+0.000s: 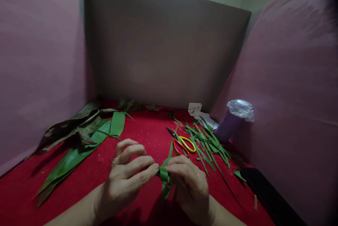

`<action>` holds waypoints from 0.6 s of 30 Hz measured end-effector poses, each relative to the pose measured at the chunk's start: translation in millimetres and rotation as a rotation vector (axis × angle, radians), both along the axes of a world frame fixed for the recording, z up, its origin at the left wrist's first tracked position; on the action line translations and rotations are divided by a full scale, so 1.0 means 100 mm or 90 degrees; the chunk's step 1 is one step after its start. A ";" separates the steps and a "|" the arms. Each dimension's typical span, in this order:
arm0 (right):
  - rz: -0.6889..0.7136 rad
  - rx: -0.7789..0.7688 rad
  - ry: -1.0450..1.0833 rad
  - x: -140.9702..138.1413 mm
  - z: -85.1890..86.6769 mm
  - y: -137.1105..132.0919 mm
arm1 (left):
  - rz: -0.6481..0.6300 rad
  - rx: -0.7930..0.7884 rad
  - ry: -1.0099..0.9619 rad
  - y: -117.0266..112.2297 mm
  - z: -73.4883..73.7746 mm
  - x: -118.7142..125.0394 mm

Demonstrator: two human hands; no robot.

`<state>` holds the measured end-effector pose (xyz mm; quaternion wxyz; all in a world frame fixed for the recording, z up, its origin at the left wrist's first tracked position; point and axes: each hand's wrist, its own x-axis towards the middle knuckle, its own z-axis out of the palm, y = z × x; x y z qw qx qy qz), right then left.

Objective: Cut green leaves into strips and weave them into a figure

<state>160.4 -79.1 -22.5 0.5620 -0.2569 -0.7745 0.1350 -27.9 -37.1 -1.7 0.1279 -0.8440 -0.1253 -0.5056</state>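
Rising at your far left, a pink panel [39, 64] borders the red-covered table [148, 127]. Beside it lie withered leaves [86, 136], brownish and curled, partly over long green leaves [71, 159] whose tips point toward you. A broad, blunt-ended green piece [118, 123] rests just to their right. A gray panel [163, 43] stands across the back.

Your left hand [124, 176] comes in over the cloth, thumb and forefinger brought together on the left end of a folded green strip [164, 175], the other fingers loosely curved. The strip sits between your two hands, above the near middle of the table, looped on itself with one tail hanging below.

Beyond it, scissors [174, 135] with one red and one yellow handle lie near slender pale sticks [179, 124]. Your right hand [188, 183] pinches the strip's other side between thumb and fingers.

Farther right, a marked white card [194, 108] stands at the back, near white papers [207, 119]. In front of these, narrow green cuttings [208, 141] spread in a loose heap. A purple container [229, 125] topped with clear plastic [240, 109] leans beside them; a long black object [264, 192] lies nearer you, alongside the right-hand pink panel [295, 88].
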 end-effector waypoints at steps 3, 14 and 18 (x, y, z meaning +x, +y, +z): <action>-0.016 0.006 0.046 -0.01 0.00 -0.01 | 0.001 0.004 0.008 -0.01 0.01 0.00; -0.013 -0.021 0.026 -0.03 0.04 -0.06 | 0.007 -0.003 -0.003 -0.01 0.00 0.03; -0.006 -0.036 0.040 -0.04 0.05 -0.06 | 0.012 -0.001 0.006 -0.02 0.00 0.02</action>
